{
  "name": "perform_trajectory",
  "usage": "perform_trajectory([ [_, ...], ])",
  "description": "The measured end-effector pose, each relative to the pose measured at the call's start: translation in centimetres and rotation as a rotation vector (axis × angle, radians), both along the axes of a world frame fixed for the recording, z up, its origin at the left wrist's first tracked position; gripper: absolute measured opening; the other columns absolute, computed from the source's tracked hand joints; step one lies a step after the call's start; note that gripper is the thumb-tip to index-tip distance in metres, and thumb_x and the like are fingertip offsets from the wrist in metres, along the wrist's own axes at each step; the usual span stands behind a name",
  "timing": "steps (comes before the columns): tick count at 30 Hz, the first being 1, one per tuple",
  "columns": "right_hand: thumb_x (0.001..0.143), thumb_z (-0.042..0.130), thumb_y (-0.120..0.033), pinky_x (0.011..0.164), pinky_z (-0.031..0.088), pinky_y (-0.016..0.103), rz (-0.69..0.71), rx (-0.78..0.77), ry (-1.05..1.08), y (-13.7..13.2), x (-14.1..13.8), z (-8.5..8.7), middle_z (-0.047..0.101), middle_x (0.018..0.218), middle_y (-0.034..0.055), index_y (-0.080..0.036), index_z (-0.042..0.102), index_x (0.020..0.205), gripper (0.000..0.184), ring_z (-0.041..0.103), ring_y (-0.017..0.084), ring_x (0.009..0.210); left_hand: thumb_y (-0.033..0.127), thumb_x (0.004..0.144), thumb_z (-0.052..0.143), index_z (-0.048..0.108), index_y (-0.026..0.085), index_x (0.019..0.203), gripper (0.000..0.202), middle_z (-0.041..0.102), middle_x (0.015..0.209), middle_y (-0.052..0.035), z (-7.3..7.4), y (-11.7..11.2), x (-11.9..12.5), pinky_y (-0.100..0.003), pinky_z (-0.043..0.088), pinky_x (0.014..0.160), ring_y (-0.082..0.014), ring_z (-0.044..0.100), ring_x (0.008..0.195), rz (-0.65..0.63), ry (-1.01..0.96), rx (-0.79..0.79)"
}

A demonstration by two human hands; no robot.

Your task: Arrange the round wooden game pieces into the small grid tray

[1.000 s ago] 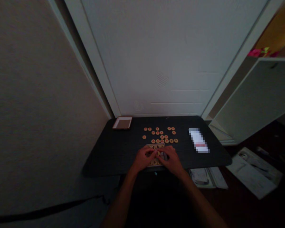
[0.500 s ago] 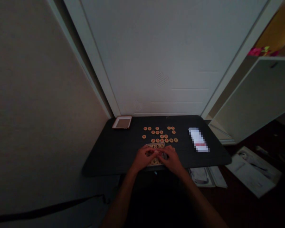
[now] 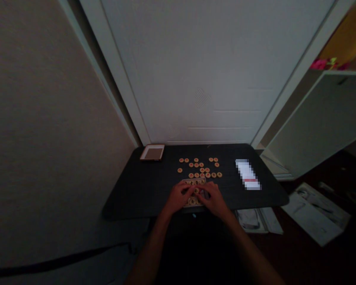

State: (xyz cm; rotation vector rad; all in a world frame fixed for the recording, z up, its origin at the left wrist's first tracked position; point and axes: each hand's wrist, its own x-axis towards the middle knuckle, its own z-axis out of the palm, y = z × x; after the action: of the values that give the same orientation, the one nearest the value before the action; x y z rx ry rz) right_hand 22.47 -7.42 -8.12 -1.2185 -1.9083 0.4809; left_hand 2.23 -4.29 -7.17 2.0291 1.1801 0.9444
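Note:
Over a shallow box [image 3: 194,206] of round Chinese chess pieces at the table's near edge, my left hand [image 3: 178,195] and my right hand [image 3: 213,197] meet. Their fingertips close from both sides around one wooden chess piece [image 3: 196,190], whose marked face shows upward. Other pieces [image 3: 192,201] lie in the box below and beyond my fingers; part of the box is hidden by my hands. Past the box, several loose Chinese chess pieces [image 3: 202,170] with red marks lie in uneven rows.
The dark table [image 3: 130,190] stands against a white door panel [image 3: 190,79]. At its far left lies a shallow tray-like lid [image 3: 153,153]. A blurred-out white item [image 3: 248,175] lies on the right. Opened boxes [image 3: 317,213] sit on the floor to the right.
My fingers have shifted slightly, and the face of the chess piece between them now shows clearly. The loose pieces on the table have stayed in place.

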Motion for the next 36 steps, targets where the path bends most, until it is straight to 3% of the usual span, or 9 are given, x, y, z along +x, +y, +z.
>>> perform_trajectory([
  [6, 0.089, 0.067, -0.031, 0.088, 0.049, 0.038, -0.091, -0.005, 0.204, 0.3, 0.3, -0.2, 0.073, 0.104, 0.0053, -0.027, 0.072, 0.115, 0.027, 0.064, 0.023, 0.096, 0.033, 0.094, 0.062, 0.077, 0.024, 0.096, 0.018, 0.076, 0.095, -0.0040, -0.1, -0.1, 0.2, -0.034, 0.055, 0.085, -0.0196, 0.068, 0.090, 0.032, -0.061, 0.033],
  [12, 0.090, 0.065, -0.043, 0.079, 0.054, 0.035, -0.288, -0.098, 0.358, 0.7, 0.7, -0.8, 0.073, 0.098, 0.0064, -0.023, 0.073, 0.109, 0.029, 0.067, 0.022, 0.085, 0.028, 0.091, 0.066, 0.074, 0.024, 0.102, 0.014, 0.073, 0.108, -0.0054, -0.4, 0.1, 0.0, -0.043, 0.051, 0.098, -0.0226, 0.064, 0.107, 0.130, -0.072, 0.199],
  [19, 0.090, 0.067, -0.041, 0.084, 0.053, 0.038, -0.258, -0.031, 0.212, 1.0, 0.6, -1.4, 0.076, 0.094, 0.0062, -0.025, 0.077, 0.097, 0.020, 0.067, 0.025, 0.091, 0.022, 0.093, 0.062, 0.071, 0.027, 0.111, 0.021, 0.065, 0.126, -0.0050, -0.9, 0.2, 0.1, -0.048, 0.045, 0.107, -0.0244, 0.056, 0.122, 0.158, 0.021, 0.283],
  [29, 0.089, 0.069, -0.036, 0.088, 0.050, 0.042, -0.312, 0.090, 0.048, 1.0, 0.5, -1.5, 0.072, 0.091, 0.0068, -0.026, 0.077, 0.091, 0.013, 0.062, 0.026, 0.093, 0.020, 0.091, 0.063, 0.072, 0.025, 0.105, 0.017, 0.067, 0.121, -0.0054, -1.3, 0.3, 0.2, -0.049, 0.047, 0.105, -0.0248, 0.055, 0.121, 0.124, 0.028, 0.302],
  [36, 0.088, 0.068, -0.034, 0.087, 0.050, 0.041, -0.367, 0.066, 0.033, 1.3, 0.4, -2.0, 0.067, 0.092, 0.0078, -0.024, 0.076, 0.087, 0.012, 0.060, 0.026, 0.093, 0.017, 0.091, 0.061, 0.072, 0.025, 0.105, 0.020, 0.068, 0.120, -0.0059, -1.3, 0.3, 0.1, -0.048, 0.050, 0.102, -0.0243, 0.059, 0.116, 0.114, 0.033, 0.276],
])
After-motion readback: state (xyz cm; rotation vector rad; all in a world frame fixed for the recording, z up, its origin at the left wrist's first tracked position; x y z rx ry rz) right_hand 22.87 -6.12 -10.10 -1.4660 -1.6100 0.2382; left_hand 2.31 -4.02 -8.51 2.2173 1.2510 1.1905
